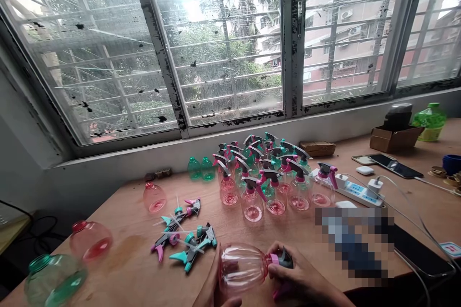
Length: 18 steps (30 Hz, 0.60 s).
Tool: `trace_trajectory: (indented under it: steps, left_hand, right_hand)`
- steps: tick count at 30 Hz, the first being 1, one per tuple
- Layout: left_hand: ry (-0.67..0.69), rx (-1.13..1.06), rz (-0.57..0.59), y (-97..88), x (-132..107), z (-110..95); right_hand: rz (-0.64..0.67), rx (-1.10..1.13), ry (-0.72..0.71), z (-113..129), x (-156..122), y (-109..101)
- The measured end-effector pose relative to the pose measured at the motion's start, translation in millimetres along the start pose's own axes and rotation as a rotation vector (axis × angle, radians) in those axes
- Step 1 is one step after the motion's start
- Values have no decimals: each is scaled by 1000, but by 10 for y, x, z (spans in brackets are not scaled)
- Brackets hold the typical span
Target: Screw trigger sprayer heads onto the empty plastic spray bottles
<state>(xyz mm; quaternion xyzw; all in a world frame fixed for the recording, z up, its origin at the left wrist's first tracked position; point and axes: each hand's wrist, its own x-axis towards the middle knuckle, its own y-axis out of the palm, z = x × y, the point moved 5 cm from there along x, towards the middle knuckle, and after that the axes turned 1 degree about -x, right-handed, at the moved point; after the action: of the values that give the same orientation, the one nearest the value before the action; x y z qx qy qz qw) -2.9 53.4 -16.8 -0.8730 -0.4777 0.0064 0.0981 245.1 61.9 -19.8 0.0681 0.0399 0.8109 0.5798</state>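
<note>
A clear pink bottle (pixel 240 268) lies sideways between my hands, low in the view. My left hand (pixel 211 283) is wrapped round its base end. At the neck, my right hand (pixel 297 271) grips a grey and pink trigger spray head (pixel 284 258), which sits on the bottle's mouth; whether it is screwed tight cannot be seen. Loose spray heads (pixel 194 244) in green, pink and grey lie in a heap to the left. Open bottles stand along the left side: a green bottle (pixel 55 280), a pink bottle (pixel 91 240) and another pink bottle (pixel 154 197).
Several bottles with spray heads (pixel 252 201) stand grouped behind my hands. Two small green bottles (pixel 200 169) are by the window wall. To the right are a power strip (pixel 360 192) with cables, a phone (pixel 419 249), and a cardboard box (pixel 394 139).
</note>
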Motion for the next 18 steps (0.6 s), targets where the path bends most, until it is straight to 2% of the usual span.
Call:
trace_trajectory:
  steps: [4, 12, 18]
  left_hand:
    - [-43, -17, 3, 13, -22, -20]
    - [69, -2, -88, 20, 0, -50]
    - [6, -64, -18, 9, 0, 22]
  right_hand:
    - [7, 4, -3, 6, -2, 6]
    - [-7, 12, -10, 31, -16, 2]
    - [-3, 36, -3, 16, -19, 9]
